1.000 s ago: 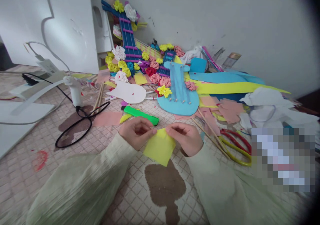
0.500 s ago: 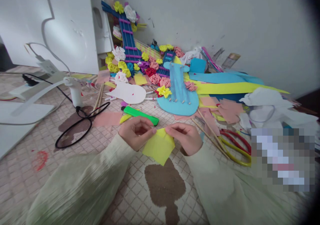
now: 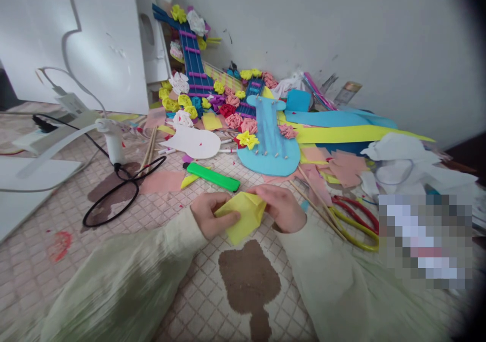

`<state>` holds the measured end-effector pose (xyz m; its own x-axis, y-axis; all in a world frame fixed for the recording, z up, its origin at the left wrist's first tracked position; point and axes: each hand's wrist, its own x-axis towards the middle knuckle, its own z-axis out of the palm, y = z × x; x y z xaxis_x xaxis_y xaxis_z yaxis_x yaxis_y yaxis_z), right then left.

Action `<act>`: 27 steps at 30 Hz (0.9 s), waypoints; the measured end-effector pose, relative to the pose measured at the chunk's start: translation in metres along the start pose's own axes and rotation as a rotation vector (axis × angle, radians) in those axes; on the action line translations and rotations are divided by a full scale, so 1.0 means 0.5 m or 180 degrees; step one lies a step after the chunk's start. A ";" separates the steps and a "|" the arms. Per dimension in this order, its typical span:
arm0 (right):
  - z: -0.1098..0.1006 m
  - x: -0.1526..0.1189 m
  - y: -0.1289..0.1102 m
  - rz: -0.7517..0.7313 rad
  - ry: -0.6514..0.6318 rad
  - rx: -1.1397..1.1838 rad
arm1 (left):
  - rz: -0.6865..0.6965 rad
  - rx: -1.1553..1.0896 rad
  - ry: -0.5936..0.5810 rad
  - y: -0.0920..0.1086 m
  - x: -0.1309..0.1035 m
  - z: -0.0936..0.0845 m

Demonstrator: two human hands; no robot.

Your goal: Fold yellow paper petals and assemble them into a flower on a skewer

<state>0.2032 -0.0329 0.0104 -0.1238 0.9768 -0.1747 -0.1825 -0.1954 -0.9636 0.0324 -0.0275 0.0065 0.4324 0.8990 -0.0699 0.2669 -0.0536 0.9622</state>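
Where a brown patch (image 3: 248, 276) marks the quilted surface (image 3: 201, 294) nearest the viewer, a yellow paper sheet (image 3: 243, 218) shows just beyond it, held between the two hands. Thumb and fingers of the left hand (image 3: 212, 215) are clamped on its left side; the right hand (image 3: 286, 209) touches its bent upper right edge with the fingers, but I cannot tell whether that grip is closed. Just past the hands lies a green cutter (image 3: 214, 177), with a black-corded white tool (image 3: 114, 144) standing well to the left and salmon paper pieces (image 3: 345, 168) to the right. Farther back are a white cutout (image 3: 197, 142) and a light blue guitar-shaped piece (image 3: 269, 160). Behind them, a dark blue neck (image 3: 194, 61) with purple bars rises among paper flowers (image 3: 179, 83) before a grey wall (image 3: 322, 17).
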 end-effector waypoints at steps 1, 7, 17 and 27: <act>0.002 -0.003 -0.001 -0.0068 0.0010 -0.0169 | -0.0014 0.0015 0.0006 0.002 -0.001 0.000; 0.008 -0.008 -0.003 -0.0190 0.0114 -0.0505 | -0.0084 -0.0791 0.0408 0.011 0.005 -0.007; 0.016 -0.015 -0.001 -0.0117 -0.0034 -0.0392 | -0.0023 -0.0492 0.0026 0.003 0.000 0.003; 0.020 -0.013 0.021 -0.0075 0.0226 -0.0136 | -0.0040 -0.0880 0.0896 0.018 -0.002 0.004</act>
<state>0.1923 -0.0423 0.0035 -0.0502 0.9851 -0.1643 -0.1425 -0.1699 -0.9751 0.0362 -0.0300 0.0148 0.1671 0.9850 -0.0441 0.0121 0.0427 0.9990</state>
